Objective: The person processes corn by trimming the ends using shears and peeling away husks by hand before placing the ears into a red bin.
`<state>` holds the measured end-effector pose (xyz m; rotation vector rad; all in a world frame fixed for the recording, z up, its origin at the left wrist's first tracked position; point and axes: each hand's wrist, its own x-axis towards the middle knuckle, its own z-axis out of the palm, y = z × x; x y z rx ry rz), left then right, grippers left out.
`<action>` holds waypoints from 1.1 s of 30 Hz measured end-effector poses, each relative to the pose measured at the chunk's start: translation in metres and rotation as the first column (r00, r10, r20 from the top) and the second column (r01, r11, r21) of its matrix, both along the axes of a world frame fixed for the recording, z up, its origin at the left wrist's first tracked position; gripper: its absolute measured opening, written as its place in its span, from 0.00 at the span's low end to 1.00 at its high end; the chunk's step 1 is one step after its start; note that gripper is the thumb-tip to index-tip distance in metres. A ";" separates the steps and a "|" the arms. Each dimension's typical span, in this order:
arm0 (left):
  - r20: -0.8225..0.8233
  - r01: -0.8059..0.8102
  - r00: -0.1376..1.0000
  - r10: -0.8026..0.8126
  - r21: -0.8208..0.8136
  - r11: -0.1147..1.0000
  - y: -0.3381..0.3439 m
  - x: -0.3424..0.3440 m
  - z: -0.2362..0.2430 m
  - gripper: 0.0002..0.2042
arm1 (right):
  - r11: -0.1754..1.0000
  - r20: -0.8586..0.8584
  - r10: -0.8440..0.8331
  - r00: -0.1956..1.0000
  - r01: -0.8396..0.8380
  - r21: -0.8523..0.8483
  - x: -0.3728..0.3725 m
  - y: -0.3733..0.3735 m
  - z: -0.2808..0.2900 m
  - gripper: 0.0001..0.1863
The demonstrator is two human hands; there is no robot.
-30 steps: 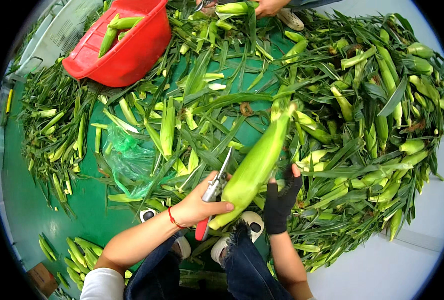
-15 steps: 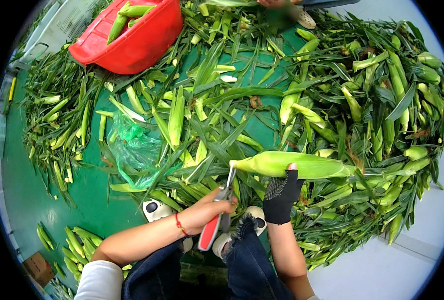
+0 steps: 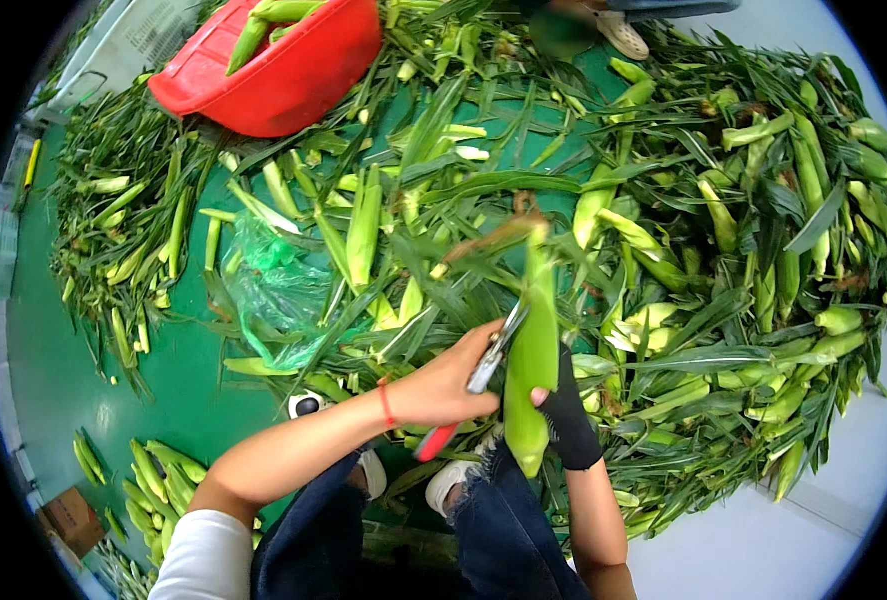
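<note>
My left hand (image 3: pixel 459 378) grips silver pruning shears (image 3: pixel 438 440) with red handles, their blades angled up beside an ear of corn (image 3: pixel 530 360). My right hand (image 3: pixel 570 425), in a black fingerless glove, is wrapped round the lower part of that ear, thumb on its husk. The ear points away from me, its far end blurred with leaves and brown silk. Cut husks and leaves (image 3: pixel 364 230) lie all around on the green floor, with a crumpled green plastic bag (image 3: pixel 279 300) left of my hands.
A red tub (image 3: pixel 264 85) holding corn stands at the back left beside a pale crate (image 3: pixel 104 60). A large heap of corn and leaves (image 3: pixel 764 260) fills the right. A pile of ears (image 3: pixel 154 500) and a cardboard box (image 3: pixel 72 522) are lower left. Another person's shoe (image 3: pixel 624 35) shows at the top.
The ear was diagonal, then lay crosswise with the shears at its left end. Now it is turned lengthwise, and my left hand with the shears has risen to its upper side.
</note>
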<state>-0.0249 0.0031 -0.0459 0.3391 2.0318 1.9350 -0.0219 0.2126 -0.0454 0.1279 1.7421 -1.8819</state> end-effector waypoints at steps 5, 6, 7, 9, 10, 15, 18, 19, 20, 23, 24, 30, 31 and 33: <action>0.134 -0.039 0.987 0.084 -0.306 0.951 -0.040 -0.032 0.009 0.29 | 0.958 -0.066 0.200 0.978 -0.180 0.225 0.008 0.002 0.030 0.42; 0.117 0.077 0.992 -0.041 -0.328 0.941 -0.056 -0.031 0.010 0.31 | 0.936 -0.079 0.216 0.973 -0.184 0.301 0.008 0.006 0.033 0.42; 0.084 0.183 0.983 -0.163 -0.373 0.910 -0.066 -0.029 0.014 0.33 | 0.908 -0.091 0.232 0.968 -0.182 0.376 0.007 0.011 0.037 0.41; 0.091 0.360 0.931 -0.353 -0.368 0.857 -0.079 -0.022 0.007 0.38 | 0.824 -0.184 0.300 0.936 -0.157 0.544 0.005 0.019 0.038 0.39; 0.081 0.391 0.918 -0.388 -0.344 0.854 -0.075 -0.020 0.003 0.38 | 0.762 -0.209 0.389 0.897 -0.186 0.620 0.002 0.022 0.040 0.38; 0.025 0.367 0.916 -0.400 -0.454 0.812 -0.068 -0.020 0.001 0.25 | 0.593 -0.218 0.583 0.783 -0.226 0.773 -0.007 0.009 0.047 0.36; -0.074 -0.079 0.996 0.046 -0.550 0.831 -0.082 -0.015 -0.027 0.20 | 0.647 -0.260 0.576 0.774 -0.237 0.725 -0.002 0.010 0.037 0.36; -0.007 -0.105 0.991 0.132 -0.642 0.760 -0.094 -0.012 -0.033 0.22 | 0.693 -0.260 0.535 0.804 -0.241 0.680 0.002 0.010 0.038 0.37; 0.054 -0.111 0.975 0.216 -0.725 0.680 -0.100 -0.012 -0.036 0.24 | 0.737 -0.252 0.486 0.837 -0.238 0.632 0.006 0.008 0.036 0.37; -0.151 -0.031 0.931 -0.333 -0.940 0.339 -0.075 0.011 -0.010 0.28 | 0.809 -0.354 0.414 0.838 -0.161 0.565 0.020 0.001 0.024 0.40; -0.198 -0.045 0.887 -0.417 -0.936 0.348 -0.069 0.018 -0.003 0.27 | 0.813 -0.405 0.431 0.806 -0.152 0.561 0.019 -0.005 0.025 0.40; 0.423 0.153 0.906 -0.003 -0.323 0.934 -0.063 0.055 0.019 0.25 | 0.720 -0.262 0.195 0.945 0.043 0.693 -0.008 -0.003 0.004 0.41; 0.546 -0.072 0.837 0.046 0.026 0.997 -0.056 0.062 0.012 0.24 | 0.796 -0.222 0.163 0.961 0.005 0.606 -0.005 -0.013 0.009 0.41; 0.620 -0.289 0.784 0.035 0.315 0.904 -0.048 0.070 0.000 0.27 | 0.885 -0.337 0.335 0.880 -0.171 0.434 0.010 -0.044 0.016 0.43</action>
